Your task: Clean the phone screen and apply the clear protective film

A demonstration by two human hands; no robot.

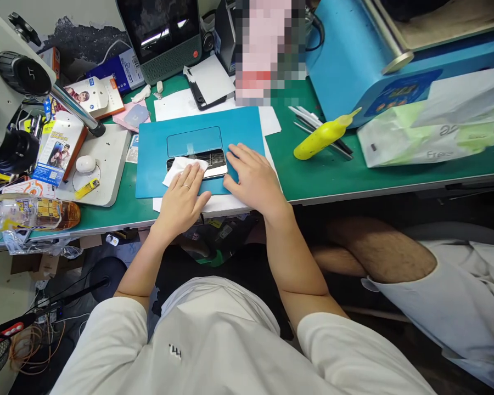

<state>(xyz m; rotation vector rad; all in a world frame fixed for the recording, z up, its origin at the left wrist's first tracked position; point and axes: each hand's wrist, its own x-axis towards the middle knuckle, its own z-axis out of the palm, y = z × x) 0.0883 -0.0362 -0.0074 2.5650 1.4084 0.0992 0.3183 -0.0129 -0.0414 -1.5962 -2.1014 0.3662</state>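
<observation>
My left hand (184, 197) lies with its fingers flat on a crumpled white tissue (176, 171), pressing it over the left part of an opened phone (216, 163). The thumb points away to the right. A ring shows on one finger. Beside the phone's right end rests my right hand (255, 178), fingers spread, with nothing in it; whether its thumb touches the phone's edge I cannot tell. Just behind the phone, a thin dark-edged phone-sized panel (194, 140) lies flat. Both are on a blue mat (152, 137).
To the left stand a microscope arm (72, 104), phone-part boxes (60, 151), a yellow lighter (87, 189) and a bottle (31, 213). A screen device (164, 44) stands behind. On the right are a yellow squeeze bottle (323, 137), a blue machine (354, 60) and a seated person's leg (389, 255).
</observation>
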